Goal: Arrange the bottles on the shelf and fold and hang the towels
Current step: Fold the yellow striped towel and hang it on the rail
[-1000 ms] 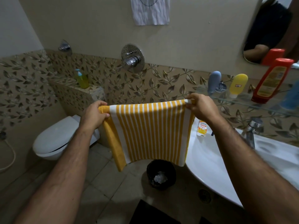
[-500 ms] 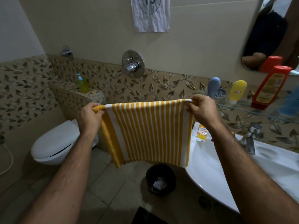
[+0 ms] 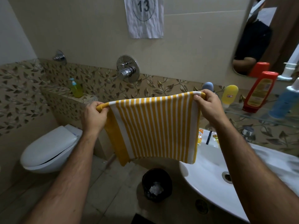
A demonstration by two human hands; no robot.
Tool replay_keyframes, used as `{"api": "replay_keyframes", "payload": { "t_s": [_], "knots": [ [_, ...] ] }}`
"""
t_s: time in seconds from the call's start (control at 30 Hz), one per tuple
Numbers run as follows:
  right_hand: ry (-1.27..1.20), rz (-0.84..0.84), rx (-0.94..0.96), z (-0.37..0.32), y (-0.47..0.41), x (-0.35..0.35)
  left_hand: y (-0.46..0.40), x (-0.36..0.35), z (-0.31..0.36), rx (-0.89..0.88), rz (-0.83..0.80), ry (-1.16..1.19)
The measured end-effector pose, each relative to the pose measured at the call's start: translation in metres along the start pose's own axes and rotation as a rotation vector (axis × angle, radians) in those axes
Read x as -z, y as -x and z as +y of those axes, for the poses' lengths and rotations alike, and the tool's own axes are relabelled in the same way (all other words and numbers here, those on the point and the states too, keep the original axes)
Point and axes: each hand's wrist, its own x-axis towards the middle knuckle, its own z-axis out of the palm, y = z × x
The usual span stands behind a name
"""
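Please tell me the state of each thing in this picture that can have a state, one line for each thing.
striped towel: held up in the air, hanging flat, not yet on a rail
left hand: grips the towel's top left corner
right hand: grips the towel's top right corner
toilet lid: closed
red bottle: on the glass shelf, cap up
yellow bottle: on the shelf, cap down
bin: open, holds white paper
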Motion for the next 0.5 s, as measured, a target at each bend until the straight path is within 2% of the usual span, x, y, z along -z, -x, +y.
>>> {"api": "replay_keyframes", "payload": {
  "t_s": [0.1, 0.27, 0.43, 0.5],
  "knots": [
    [-0.095, -0.019, -0.051, 0.002, -0.003, 0.004, -0.003, -0.001, 0.0, -0.016, -0.052, 0.046],
    [-0.159, -0.038, -0.104, 0.006, -0.001, 0.007, 0.004, 0.001, 0.002, 0.073, -0.17, 0.377],
    [-0.223, -0.013, -0.161, 0.006, 0.001, 0.007, 0.018, -0.012, 0.009, 0.233, -0.174, 0.698],
    [-0.193, -0.077, -0.155, 0.009, 0.002, 0.013, 0.02, -0.018, 0.01, 0.265, -0.18, 0.753]
  ]
}}
